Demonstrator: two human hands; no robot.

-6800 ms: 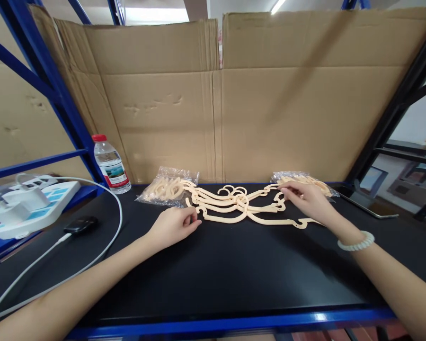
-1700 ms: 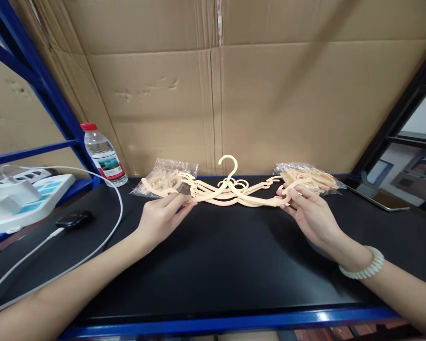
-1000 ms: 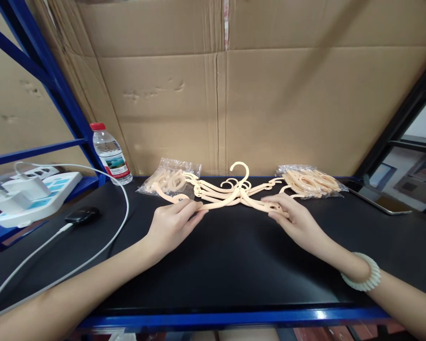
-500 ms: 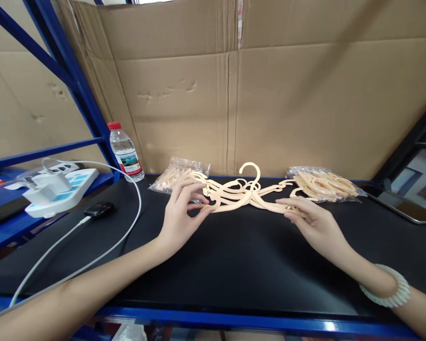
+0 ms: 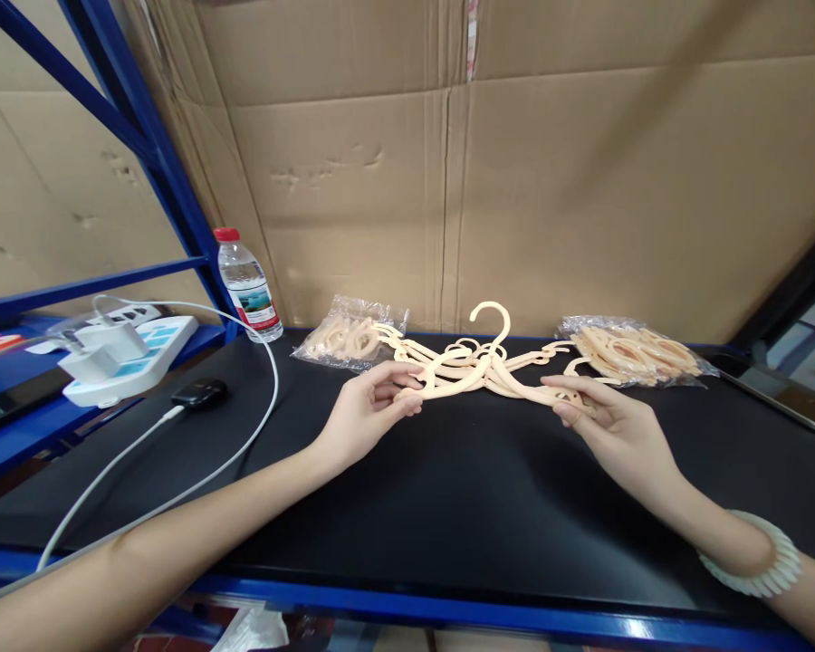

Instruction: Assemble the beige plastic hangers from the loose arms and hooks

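Note:
A cream plastic clothes hanger (image 5: 463,384) is held up between both hands, its hook pointing upward. My left hand (image 5: 370,407) pinches the hanger's left end between thumb and fingers. At the opposite end, my right hand (image 5: 615,426) grips the right tip, with a bit of the patterned end showing between its fingers. Just behind it, several similar hangers (image 5: 441,359) lie overlapping on the black tabletop (image 5: 475,507). Cream parts in a clear plastic bag (image 5: 343,337) lie beyond my left hand. A second clear bag of cream parts (image 5: 631,351) is beyond my right hand.
A water bottle (image 5: 250,288) with a red cap stands at the back left. White power strip (image 5: 156,349) with plugs, a black charger piece (image 5: 200,392) and a white cable (image 5: 272,389) occupy the left side. Cardboard (image 5: 353,199) walls the back. A dark flat device (image 5: 774,389) lies right.
My left hand has closed its fingers on the hanger's left end, where they were more spread before. The view has shifted slightly; my right hand keeps its hold.

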